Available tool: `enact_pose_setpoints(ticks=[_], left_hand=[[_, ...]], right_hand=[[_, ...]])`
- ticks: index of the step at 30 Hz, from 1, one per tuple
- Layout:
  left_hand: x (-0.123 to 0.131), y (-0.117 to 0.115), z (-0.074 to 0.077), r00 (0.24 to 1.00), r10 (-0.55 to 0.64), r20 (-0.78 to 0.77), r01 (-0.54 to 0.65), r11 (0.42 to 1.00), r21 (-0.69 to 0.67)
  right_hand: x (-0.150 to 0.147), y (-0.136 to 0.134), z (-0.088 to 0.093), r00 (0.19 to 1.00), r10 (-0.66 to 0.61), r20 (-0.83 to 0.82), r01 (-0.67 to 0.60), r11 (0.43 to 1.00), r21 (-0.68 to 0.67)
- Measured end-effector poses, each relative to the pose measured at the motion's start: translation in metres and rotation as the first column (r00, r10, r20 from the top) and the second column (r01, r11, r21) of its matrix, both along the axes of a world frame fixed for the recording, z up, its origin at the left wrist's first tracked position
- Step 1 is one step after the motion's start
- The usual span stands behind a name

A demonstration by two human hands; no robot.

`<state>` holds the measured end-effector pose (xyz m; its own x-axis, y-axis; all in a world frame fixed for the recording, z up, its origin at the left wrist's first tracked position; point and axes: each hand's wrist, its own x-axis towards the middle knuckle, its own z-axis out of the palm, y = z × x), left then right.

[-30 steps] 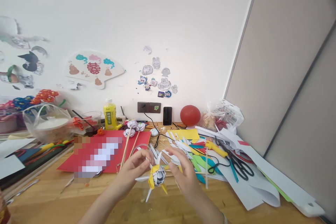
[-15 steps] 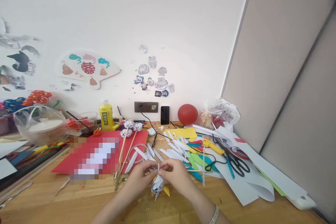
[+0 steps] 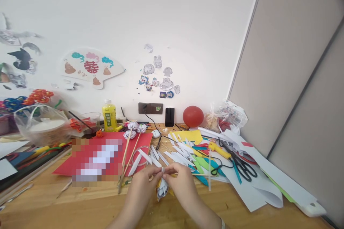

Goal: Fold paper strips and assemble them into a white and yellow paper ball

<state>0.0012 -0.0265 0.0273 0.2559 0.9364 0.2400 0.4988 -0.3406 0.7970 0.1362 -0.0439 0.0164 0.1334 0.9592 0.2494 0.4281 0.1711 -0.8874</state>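
Note:
My left hand [image 3: 145,183] and my right hand [image 3: 179,180] meet above the front of the table, fingertips pinched together. Between them is a folded paper flower [image 3: 162,190], white with bits of yellow, its bulk hanging below my fingers. Its small pale tip pokes up between both thumbs and forefingers. The fingers hide part of the flower. Just beyond my hands lie white paper strips [image 3: 145,156]. To the left, finished-looking white paper flowers [image 3: 132,126] sit on wooden sticks [image 3: 125,153] over a red sheet [image 3: 64,162].
At the right are a yellow hot glue gun [image 3: 219,149], black-handled scissors [image 3: 245,168] and large white paper [image 3: 252,195]. A red balloon [image 3: 192,116], a phone [image 3: 170,117] and a yellow drink bottle [image 3: 109,116] stand along the wall. A black cable [image 3: 154,123] runs from the socket.
The flower has tilted, its lower end now pointing more toward me, and less yellow shows. My fingers have closed further over its upper tip. The view has shifted slightly.

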Motion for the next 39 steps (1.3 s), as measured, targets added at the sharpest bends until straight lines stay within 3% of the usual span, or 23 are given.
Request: enact_pose_setpoints(ticks=[5, 11, 14, 19, 25, 29, 34, 39], left_hand=[[-0.001, -0.001, -0.001, 0.996, 0.068, -0.056, -0.067, 0.998, 0.016], [-0.004, -0.001, 0.009, 0.999, -0.025, 0.021, 0.025, 0.999, 0.032], [-0.007, -0.002, 0.017, 0.997, -0.081, 0.020, 0.077, 0.986, 0.145], [-0.010, -0.004, 0.023, 0.976, -0.218, -0.022, 0.203, 0.864, 0.461], [-0.011, -0.002, 0.017, 0.987, -0.155, -0.031, 0.133, 0.712, 0.690], [-0.012, -0.003, 0.016, 0.984, -0.177, -0.031, 0.136, 0.622, 0.771], [-0.012, -0.008, 0.014, 0.989, -0.149, 0.011, 0.085, 0.626, 0.775], [-0.014, -0.008, 0.011, 0.988, -0.154, -0.021, 0.114, 0.625, 0.772]], right_hand=[[-0.002, -0.004, 0.004, 0.986, -0.093, 0.139, 0.085, 0.995, 0.059], [-0.001, -0.004, 0.005, 0.987, -0.045, 0.156, 0.017, 0.984, 0.176], [0.003, -0.005, 0.010, 0.981, -0.006, 0.195, -0.055, 0.951, 0.304], [0.010, -0.009, 0.019, 0.962, 0.014, 0.271, -0.160, 0.837, 0.523], [0.012, -0.012, 0.021, 0.939, -0.034, 0.343, -0.216, 0.718, 0.662], [0.013, -0.015, 0.022, 0.925, -0.059, 0.374, -0.235, 0.686, 0.688], [0.014, -0.019, 0.025, 0.910, -0.072, 0.409, -0.252, 0.689, 0.680], [0.016, -0.018, 0.024, 0.913, -0.022, 0.407, -0.284, 0.683, 0.673]])
